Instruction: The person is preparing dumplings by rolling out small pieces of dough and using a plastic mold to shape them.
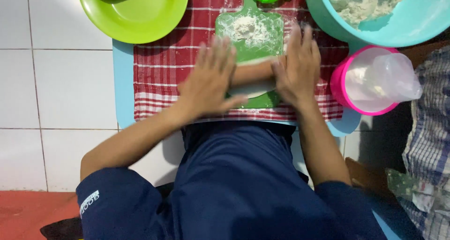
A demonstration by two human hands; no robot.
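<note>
White tiled floor; a low blue table [123,81] carries a checked cloth [164,66]. Both hands, left [209,81] and right [297,64], lie flat and spread on a rolling pin [253,72] over dough [253,89] on the green board [255,38], mid-table. Press evenly; dust with flour.

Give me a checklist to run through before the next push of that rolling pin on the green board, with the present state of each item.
1. Both palms on the rolling pin: ok. Left hand and right hand press flat on its two ends.
2. Dough under the pin: ok, a pale sheet shows on its near side; its thickness, cannot tell.
3. Flour on the green board: ok, a white heap lies at the far end.
4. Board resting on the red checked cloth: ok, cloth lies flat.
5. Room beside the hands: not ok on the right, the pink container stands close.
6. Spare flour: ok, the blue basin holds some.
</note>
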